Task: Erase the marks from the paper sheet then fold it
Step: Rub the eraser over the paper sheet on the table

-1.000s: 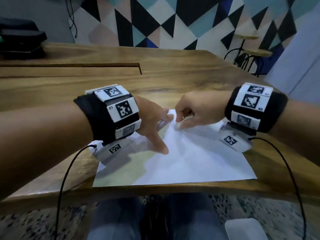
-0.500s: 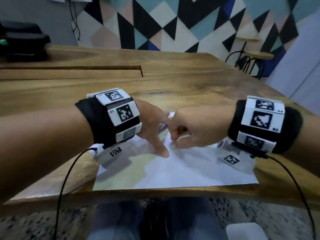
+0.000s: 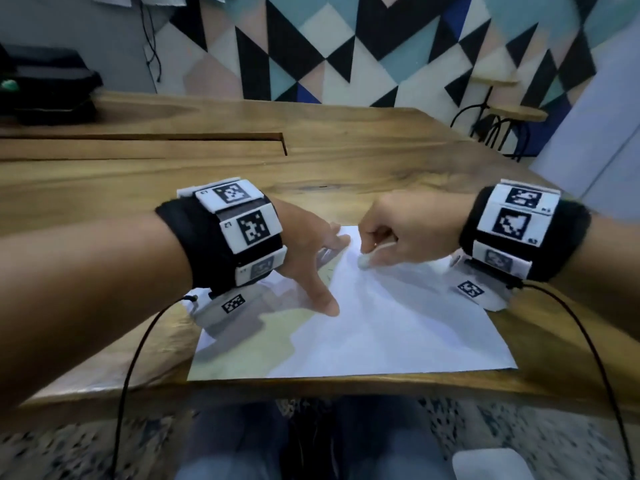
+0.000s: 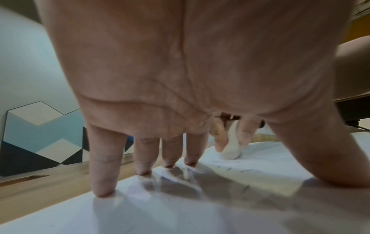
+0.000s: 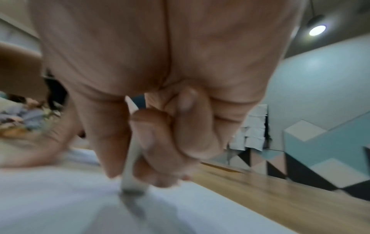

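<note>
A white paper sheet (image 3: 381, 327) lies flat at the near edge of the wooden table (image 3: 346, 161). My left hand (image 3: 311, 258) presses it down with straight, spread fingers (image 4: 103, 178) near its far left part. My right hand (image 3: 398, 233) pinches a white eraser (image 3: 365, 260) whose tip touches the paper near the far edge. In the left wrist view the eraser (image 4: 231, 149) stands on the sheet just beyond faint pencil marks (image 4: 246, 171). The right wrist view shows the eraser (image 5: 133, 171) blurred, gripped between thumb and curled fingers.
The table has a long slot (image 3: 173, 136) on its far left and a black device (image 3: 45, 88) at the back left corner. Stools (image 3: 498, 123) stand beyond the far right edge. Cables (image 3: 138, 358) hang from both wristbands. A patterned wall lies behind.
My right hand with the eraser slid left toward the left hand, then back right, rubbing the paper. The left hand stayed pressed on the sheet.
</note>
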`<action>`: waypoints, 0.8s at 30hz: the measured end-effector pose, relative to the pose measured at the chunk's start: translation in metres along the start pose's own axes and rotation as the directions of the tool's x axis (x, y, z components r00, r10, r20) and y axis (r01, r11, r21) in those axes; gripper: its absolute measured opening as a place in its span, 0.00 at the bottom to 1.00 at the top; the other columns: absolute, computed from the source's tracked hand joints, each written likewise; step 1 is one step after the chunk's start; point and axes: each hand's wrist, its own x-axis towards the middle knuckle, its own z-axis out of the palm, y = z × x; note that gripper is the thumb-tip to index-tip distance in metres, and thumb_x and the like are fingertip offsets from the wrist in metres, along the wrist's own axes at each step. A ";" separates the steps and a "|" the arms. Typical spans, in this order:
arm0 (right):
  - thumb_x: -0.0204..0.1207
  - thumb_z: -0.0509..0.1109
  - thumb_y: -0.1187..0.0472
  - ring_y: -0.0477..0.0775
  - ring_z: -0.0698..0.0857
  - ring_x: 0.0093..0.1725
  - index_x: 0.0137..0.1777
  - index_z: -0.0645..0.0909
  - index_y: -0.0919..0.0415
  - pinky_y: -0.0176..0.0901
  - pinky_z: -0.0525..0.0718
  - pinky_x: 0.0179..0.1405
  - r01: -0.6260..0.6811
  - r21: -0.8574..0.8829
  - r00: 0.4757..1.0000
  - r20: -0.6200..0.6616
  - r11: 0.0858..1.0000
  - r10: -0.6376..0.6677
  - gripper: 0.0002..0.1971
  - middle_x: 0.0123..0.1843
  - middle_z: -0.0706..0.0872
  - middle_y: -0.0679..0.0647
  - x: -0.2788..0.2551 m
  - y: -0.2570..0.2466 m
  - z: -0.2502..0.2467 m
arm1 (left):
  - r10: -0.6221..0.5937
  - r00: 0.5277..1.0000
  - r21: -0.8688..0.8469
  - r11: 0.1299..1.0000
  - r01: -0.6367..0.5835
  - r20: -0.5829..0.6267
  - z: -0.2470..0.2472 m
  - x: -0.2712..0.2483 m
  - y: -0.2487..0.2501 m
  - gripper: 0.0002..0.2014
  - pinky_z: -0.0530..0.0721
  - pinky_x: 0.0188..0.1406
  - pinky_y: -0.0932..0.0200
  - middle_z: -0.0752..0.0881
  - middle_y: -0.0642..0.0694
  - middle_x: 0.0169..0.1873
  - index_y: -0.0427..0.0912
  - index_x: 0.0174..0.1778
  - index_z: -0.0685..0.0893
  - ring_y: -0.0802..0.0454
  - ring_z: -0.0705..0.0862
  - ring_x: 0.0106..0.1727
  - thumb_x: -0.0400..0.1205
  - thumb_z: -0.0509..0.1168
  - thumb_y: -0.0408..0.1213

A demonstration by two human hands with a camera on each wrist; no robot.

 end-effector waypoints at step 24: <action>0.74 0.75 0.44 0.49 0.84 0.38 0.47 0.89 0.49 0.45 0.85 0.41 -0.033 0.071 0.997 0.071 0.997 0.028 0.11 0.40 0.89 0.48 -0.013 0.003 0.001 | -0.004 1.000 0.028 1.000 0.003 0.014 -0.001 0.005 -0.001 0.60 0.59 0.83 0.44 0.47 0.60 0.87 0.58 0.88 0.45 0.52 0.55 0.87 0.66 0.68 0.75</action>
